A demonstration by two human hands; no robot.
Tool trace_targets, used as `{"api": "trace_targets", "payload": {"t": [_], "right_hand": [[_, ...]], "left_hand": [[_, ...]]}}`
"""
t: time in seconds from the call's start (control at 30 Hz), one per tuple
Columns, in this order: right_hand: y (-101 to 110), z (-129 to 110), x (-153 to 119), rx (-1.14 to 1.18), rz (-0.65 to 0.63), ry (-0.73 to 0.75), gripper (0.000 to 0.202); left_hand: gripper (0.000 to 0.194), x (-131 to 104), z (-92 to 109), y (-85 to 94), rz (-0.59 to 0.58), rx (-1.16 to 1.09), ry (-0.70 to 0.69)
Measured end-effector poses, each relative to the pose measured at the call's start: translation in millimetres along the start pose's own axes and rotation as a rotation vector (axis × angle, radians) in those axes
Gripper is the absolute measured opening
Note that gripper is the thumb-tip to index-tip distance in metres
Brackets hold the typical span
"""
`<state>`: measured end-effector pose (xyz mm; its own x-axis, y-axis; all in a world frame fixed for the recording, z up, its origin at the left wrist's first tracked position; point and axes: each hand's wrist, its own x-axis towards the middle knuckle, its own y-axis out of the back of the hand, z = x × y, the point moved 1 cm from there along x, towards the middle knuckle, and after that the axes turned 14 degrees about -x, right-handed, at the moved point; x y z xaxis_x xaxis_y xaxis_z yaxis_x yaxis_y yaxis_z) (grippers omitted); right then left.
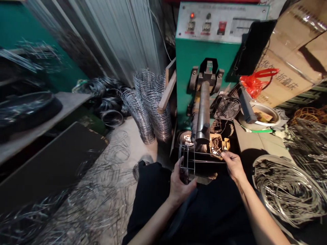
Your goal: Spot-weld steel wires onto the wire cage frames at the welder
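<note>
- Wire frame (188,160): thin bare metal, smooth, with a dull grey sheen.
- Thick round bar (204,109): solid metal, smooth, softly shiny along its length.
- Machine housing (217,51): green painted, looking like sheet metal, smooth with a slight gloss.
- Control panel (230,17): pale grey, flat, metallic-looking, fairly matt.
- Stacked wire rings (139,115): bright metal, glinting on the curves.
- Corrugated sheet (102,34): ridged grey metal, dull and streaked.
- Carton (283,64): matt brown cardboard, crossed by glossy clear tape.
- Bag (252,85): thin red plastic, crinkled and shiny.
- Clothing (217,211): dark matt cloth.
- Coiled strands (288,190): metallic-looking, smooth, with pale highlights.
</note>
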<state>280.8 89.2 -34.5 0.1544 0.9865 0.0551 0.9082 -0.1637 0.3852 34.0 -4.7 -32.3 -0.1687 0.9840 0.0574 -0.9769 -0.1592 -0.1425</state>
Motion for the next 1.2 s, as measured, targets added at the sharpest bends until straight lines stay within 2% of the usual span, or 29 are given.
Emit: {"api": "trace_targets", "payload": {"t": [0.43, 0.67, 0.77, 0.83, 0.9, 1.0, 1.07, 1.13, 1.2], "right_hand": [[2.4, 0.5, 11.5, 0.067, -0.007, -0.075, 0.053], [-0.1, 0.0, 14.9, 0.027, 0.008, -0.039, 0.058], [8.4, -3.3, 12.2, 0.004, -0.018, -0.010, 0.057], [21.4, -5.8, 4.7, -0.040, -0.108, 0.031, 0.051], [35.9, -8.4, -8.2, -0.113, -0.290, 0.039, 0.046], [46.7, -10.4, -34.6, -0.216, -0.628, -0.118, 0.043], [41.5, -8.7, -53.0, -0.203, -0.802, -0.220, 0.040], [28.4, -1.3, -68.9, -0.142, -0.911, -0.251, 0.040], [13.7, 13.0, -81.0, -0.085, -0.956, -0.295, 0.045]], "left_hand": [[0.083, 11.3, 5.8, -5.5, -0.040, -0.028, 0.009], [0.083, 16.4, -0.2, -8.1, -0.042, -0.065, 0.035], [0.086, 10.6, 3.2, -8.6, -0.039, -0.097, 0.076], [0.095, 0.6, 13.3, -1.7, -0.042, -0.169, 0.152], [0.106, -10.7, 32.1, 13.9, -0.085, -0.308, 0.297], [0.111, -18.4, 70.2, 47.5, -0.273, -0.566, 0.525], [0.107, -15.5, 87.7, 68.2, -0.331, -0.654, 0.531], [0.103, -14.3, 86.0, 81.2, -0.302, -0.653, 0.480], [0.098, -24.1, 64.0, 86.4, -0.258, -0.608, 0.492]]}}
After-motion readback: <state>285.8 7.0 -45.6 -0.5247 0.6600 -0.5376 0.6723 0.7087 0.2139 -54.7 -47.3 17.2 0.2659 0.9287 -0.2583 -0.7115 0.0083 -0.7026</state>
